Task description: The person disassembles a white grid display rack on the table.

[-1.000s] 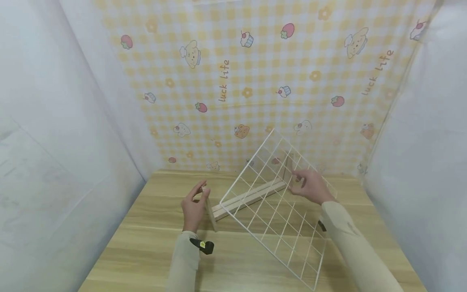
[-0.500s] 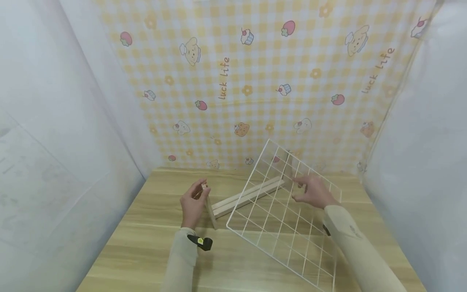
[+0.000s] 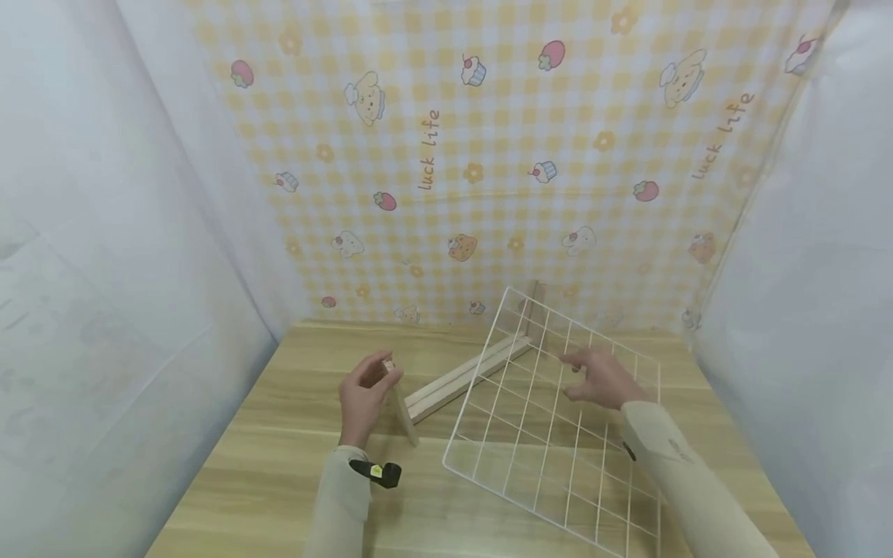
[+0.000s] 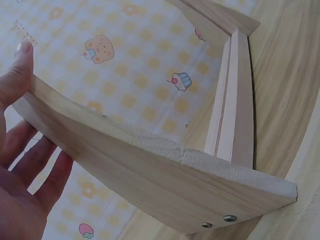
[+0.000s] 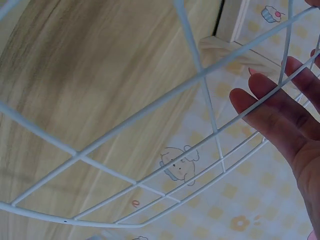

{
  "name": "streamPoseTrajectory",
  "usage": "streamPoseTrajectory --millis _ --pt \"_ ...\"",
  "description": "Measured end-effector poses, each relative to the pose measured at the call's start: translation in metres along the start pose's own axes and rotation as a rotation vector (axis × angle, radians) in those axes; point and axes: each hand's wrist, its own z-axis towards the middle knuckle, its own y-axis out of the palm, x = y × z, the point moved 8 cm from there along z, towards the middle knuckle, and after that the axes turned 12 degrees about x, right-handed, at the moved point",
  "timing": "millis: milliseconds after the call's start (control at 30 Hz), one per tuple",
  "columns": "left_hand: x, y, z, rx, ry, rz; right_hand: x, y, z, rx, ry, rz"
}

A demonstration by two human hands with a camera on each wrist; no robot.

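My left hand (image 3: pixel 363 399) grips the upper end of a pale wooden side piece (image 4: pixel 150 165). In the left wrist view the thumb is above its edge and the fingers are below. Two screw heads show near its lower end. Two parallel wooden bars (image 3: pixel 467 380) join it to a second upright piece (image 3: pixel 536 310) at the back, making a U-shaped wooden stand. My right hand (image 3: pixel 603 380) has its fingers curled at a white wire grid panel (image 3: pixel 533 411), which hangs tilted. In the right wrist view wires (image 5: pixel 202 72) cross in front of the fingers (image 5: pixel 245 102); its exact hold is partly hidden.
Underneath is a wood-grain tabletop (image 3: pixel 279 465). A yellow checked cloth (image 3: pixel 446 155) with cartoon prints hangs behind it, and white sheets (image 3: pixel 105 271) stand at both sides. The grid's lower corner reaches close to the front right.
The wire grid has turned and dropped, its lower left corner moving down and right. My right hand shifts slightly right and down. The stand's far upright has swung left; my left hand keeps its grip.
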Motion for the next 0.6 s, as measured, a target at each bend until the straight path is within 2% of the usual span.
streamPoseTrajectory --millis 167,467,600 --pt "0.002 -0.009 -0.012 0.028 -0.004 0.001 0.001 0.012 -0.003 -0.054 0.013 -0.010" --pt "0.005 -0.014 -0.031 0.001 -0.017 0.029 0.007 0.023 -0.007 -0.064 -0.007 -0.016" --pt "0.007 -0.018 -0.039 0.005 -0.002 0.051 0.009 0.028 -0.006 -0.077 -0.008 -0.033"
